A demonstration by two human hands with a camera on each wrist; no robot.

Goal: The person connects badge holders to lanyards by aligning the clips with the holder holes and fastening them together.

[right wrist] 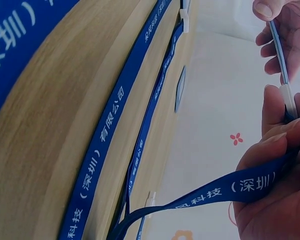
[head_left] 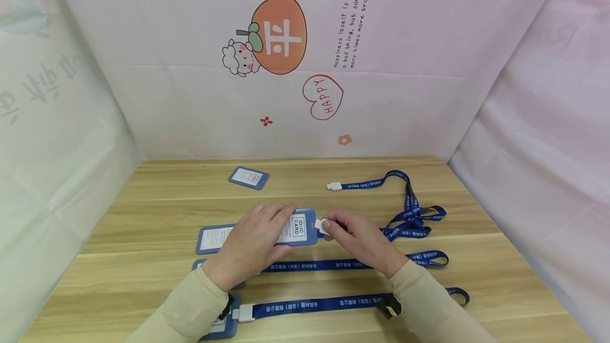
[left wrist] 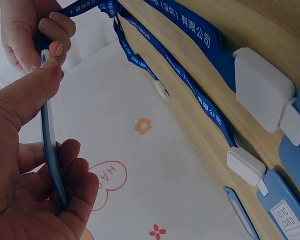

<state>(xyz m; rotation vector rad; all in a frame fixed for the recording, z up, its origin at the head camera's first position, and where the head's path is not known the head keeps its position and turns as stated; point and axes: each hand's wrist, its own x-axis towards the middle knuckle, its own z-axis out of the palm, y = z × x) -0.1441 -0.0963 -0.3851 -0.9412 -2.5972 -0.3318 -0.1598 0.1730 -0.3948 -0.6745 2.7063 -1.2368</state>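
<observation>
My left hand (head_left: 254,240) grips a blue ID card holder (head_left: 311,227) above the table, thumb on one face and fingers behind it. The holder's slotted end points right. At that end, my right hand (head_left: 359,237) pinches the white clip (head_left: 320,225) of a blue lanyard (right wrist: 215,192). The clip meets the holder's edge; whether it passes through the slot is hard to tell. From the right hand the printed strap trails down to a loosely bunched part (head_left: 413,224) on the table.
Two blue lanyards (head_left: 305,265) lie stretched across the wooden table (head_left: 143,216) nearer me, with card holders (head_left: 229,327) at their left ends. Another holder (head_left: 209,241) lies left of my hand. Farther back are a holder (head_left: 248,178) and a lanyard's white clip (head_left: 335,186). Printed cloth (head_left: 200,115) encloses the table.
</observation>
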